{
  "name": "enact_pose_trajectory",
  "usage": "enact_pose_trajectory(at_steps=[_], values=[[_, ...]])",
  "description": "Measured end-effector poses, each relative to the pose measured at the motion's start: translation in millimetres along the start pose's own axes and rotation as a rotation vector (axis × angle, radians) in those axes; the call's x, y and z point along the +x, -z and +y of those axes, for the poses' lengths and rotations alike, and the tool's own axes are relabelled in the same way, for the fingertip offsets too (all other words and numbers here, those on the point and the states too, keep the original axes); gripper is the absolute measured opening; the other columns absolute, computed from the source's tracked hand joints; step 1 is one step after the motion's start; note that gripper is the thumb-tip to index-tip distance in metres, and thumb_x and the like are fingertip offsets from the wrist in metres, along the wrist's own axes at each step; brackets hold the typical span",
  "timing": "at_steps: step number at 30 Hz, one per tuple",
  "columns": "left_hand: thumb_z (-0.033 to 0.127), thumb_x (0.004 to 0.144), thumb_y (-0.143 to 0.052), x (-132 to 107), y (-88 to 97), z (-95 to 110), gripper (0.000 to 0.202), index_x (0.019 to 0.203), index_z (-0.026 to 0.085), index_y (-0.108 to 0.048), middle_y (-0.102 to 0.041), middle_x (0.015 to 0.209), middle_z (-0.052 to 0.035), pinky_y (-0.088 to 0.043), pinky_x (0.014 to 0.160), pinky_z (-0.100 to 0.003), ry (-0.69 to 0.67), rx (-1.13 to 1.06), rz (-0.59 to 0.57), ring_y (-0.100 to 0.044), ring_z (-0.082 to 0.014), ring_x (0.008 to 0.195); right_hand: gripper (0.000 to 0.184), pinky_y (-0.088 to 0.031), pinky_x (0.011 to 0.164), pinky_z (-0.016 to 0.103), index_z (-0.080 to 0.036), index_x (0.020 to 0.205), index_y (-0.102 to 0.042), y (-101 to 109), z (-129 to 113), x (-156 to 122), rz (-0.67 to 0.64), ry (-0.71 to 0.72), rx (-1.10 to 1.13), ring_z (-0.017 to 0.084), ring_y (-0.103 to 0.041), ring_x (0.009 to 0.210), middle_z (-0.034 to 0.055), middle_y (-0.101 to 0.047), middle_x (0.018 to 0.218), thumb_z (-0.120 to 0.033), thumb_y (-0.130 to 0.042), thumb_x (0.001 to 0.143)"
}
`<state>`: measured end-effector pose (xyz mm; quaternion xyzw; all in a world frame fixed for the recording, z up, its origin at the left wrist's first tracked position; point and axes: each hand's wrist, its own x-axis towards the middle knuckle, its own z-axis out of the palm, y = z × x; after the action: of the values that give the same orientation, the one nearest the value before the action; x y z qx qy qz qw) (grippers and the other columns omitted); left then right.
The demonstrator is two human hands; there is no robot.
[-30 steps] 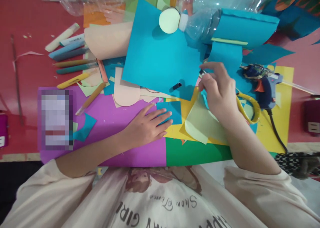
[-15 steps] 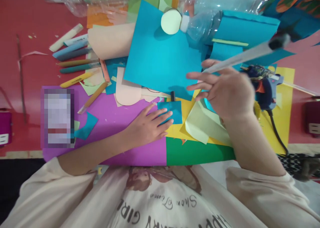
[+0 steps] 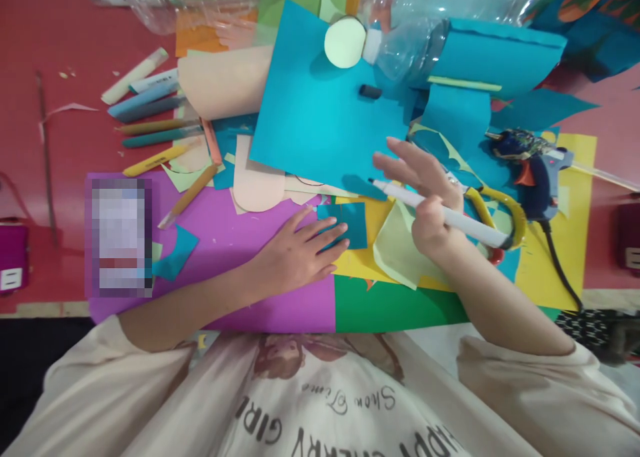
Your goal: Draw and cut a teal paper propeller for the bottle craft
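Fingers of your left hand [image 3: 295,263] lie spread apart, flat, their tips over a small blue card [image 3: 356,227] that rests across the purple sheet [image 3: 225,223] and yellow sheet [image 3: 565,257]. Your right hand [image 3: 435,190] clamps a smooth white marker [image 3: 480,227] under the thumb, other fingers stretched out; its bare black nib points leftward, near the lower edge of a large, stiff blue sheet [image 3: 320,117]. Against that sheet shows a short dark cap [image 3: 370,91]; you cannot tell whether it touches the paper.

Beneath your right hand, pale green paper [image 3: 400,247] lies creased. Yellow-handled scissors [image 3: 517,223] sit just behind the marker's blunt end, crowding that side, and a blue glue gun [image 3: 545,177] lies beyond, its black cord trailing toward you. Farther off, a clear bottle [image 3: 410,50] with a white cap and a curled pink paper [image 3: 225,80] hem in the large sheet, with slim pens [image 3: 150,103] fanned at left.

Bare room for you is the purple paper left of your left wrist, the green strip [image 3: 390,307] along the near edge, and red tabletop [image 3: 30,143] at far left.
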<state>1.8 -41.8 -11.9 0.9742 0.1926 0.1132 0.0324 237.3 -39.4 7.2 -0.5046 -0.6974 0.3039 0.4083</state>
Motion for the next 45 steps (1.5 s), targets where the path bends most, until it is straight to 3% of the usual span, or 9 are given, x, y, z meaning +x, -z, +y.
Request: enact_pose_trajectory(at_steps=[3, 5, 7, 11, 18, 27, 36, 43, 45], values=[[0.031, 0.096, -0.047, 0, 0.6, 0, 0.030, 0.121, 0.019, -0.061, -0.065, 0.130, -0.0080, -0.041, 0.110, -0.048, -0.001, 0.016, -0.010, -0.059, -0.0220, 0.122, 0.036, -0.060, 0.074, 0.034, -0.024, 0.115, -0.063, 4, 0, -6, -0.089, 0.072, -0.078, 0.021, -0.074, 0.083, 0.0071, -0.077, 0.092, -0.046, -0.042, 0.098], [0.031, 0.097, -0.047, 0, 0.4, 0, 0.031, 0.121, 0.019, -0.062, -0.066, 0.128, -0.0081, -0.043, 0.108, -0.048, -0.002, 0.017, -0.005, -0.060, -0.0221, 0.120, 0.015, -0.060, 0.074, 0.033, -0.020, 0.102, -0.064, 0, 4, -9, -0.182, 0.183, -0.150, 0.021, -0.074, 0.083, 0.0090, -0.077, 0.092, -0.027, -0.053, 0.095], [0.031, 0.096, -0.047, 0, -0.1, 1, 0.031, 0.121, 0.019, -0.062, -0.067, 0.126, -0.0083, -0.043, 0.108, -0.049, 0.005, 0.011, 0.001, -0.061, -0.0224, 0.119, 0.011, -0.059, 0.081, 0.039, -0.019, 0.101, -0.062, -5, 9, -10, -0.276, 0.299, -0.239, 0.024, -0.072, 0.095, 0.0124, -0.075, 0.102, -0.022, -0.057, 0.092], [0.030, 0.096, -0.049, 0, 0.4, 2, 0.030, 0.120, 0.019, -0.063, -0.068, 0.125, -0.0078, -0.042, 0.110, -0.047, 0.022, 0.006, 0.016, -0.061, -0.0219, 0.119, 0.012, -0.058, 0.084, 0.045, -0.019, 0.104, -0.058, -11, 13, -9, -0.367, 0.381, -0.335, 0.028, -0.069, 0.102, 0.0150, -0.074, 0.107, -0.025, -0.054, 0.094], [0.030, 0.095, -0.049, 0, 1.6, 2, 0.028, 0.115, 0.019, -0.066, -0.068, 0.125, -0.0084, -0.045, 0.107, -0.047, 0.031, -0.010, 0.016, -0.064, -0.0217, 0.116, 0.014, -0.057, 0.087, 0.047, -0.019, 0.105, -0.053, -6, 11, -7, -0.449, 0.365, -0.317, 0.029, -0.067, 0.106, 0.0150, -0.072, 0.105, -0.029, -0.052, 0.095], [0.032, 0.096, -0.047, -3, -2.0, -1, 0.033, 0.121, 0.018, -0.063, -0.066, 0.129, -0.0103, -0.041, 0.111, -0.049, -0.005, -0.014, 0.033, -0.061, -0.0225, 0.121, 0.017, -0.056, 0.090, 0.046, -0.018, 0.107, -0.053, -7, 15, -7, -0.456, 0.384, -0.305, 0.030, -0.065, 0.109, 0.0159, -0.071, 0.113, -0.029, -0.053, 0.095], [0.019, 0.094, -0.046, -1, -1.5, -2, 0.032, 0.121, 0.015, -0.062, -0.068, 0.125, -0.0072, -0.040, 0.113, -0.046, -0.001, -0.013, 0.085, -0.062, -0.0192, 0.118, 0.019, -0.056, 0.090, 0.047, -0.015, 0.107, -0.055, -7, 14, -5, -0.466, 0.390, -0.303, 0.031, -0.065, 0.108, 0.0192, -0.070, 0.114, -0.029, -0.053, 0.094], [0.019, 0.094, -0.047, -1, 1.1, 1, 0.032, 0.121, 0.015, -0.062, -0.066, 0.129, -0.0077, -0.044, 0.107, -0.050, 0.013, 0.007, 0.028, -0.062, -0.0224, 0.118, 0.019, -0.056, 0.091, 0.041, -0.019, 0.112, -0.056, 5, 13, -3, -0.539, 0.240, -0.151, 0.027, -0.064, 0.114, 0.0168, -0.065, 0.126, -0.023, -0.053, 0.094], [0.020, 0.094, -0.047, -2, 1.0, 2, 0.033, 0.124, 0.015, -0.061, -0.064, 0.132, -0.0075, -0.043, 0.109, -0.050, 0.007, 0.021, 0.005, -0.060, -0.0233, 0.121, 0.019, -0.057, 0.087, 0.037, -0.020, 0.111, -0.058, 10, 10, -3, -0.490, 0.139, -0.078, 0.025, -0.067, 0.109, 0.0151, -0.067, 0.124, -0.029, -0.055, 0.094]])
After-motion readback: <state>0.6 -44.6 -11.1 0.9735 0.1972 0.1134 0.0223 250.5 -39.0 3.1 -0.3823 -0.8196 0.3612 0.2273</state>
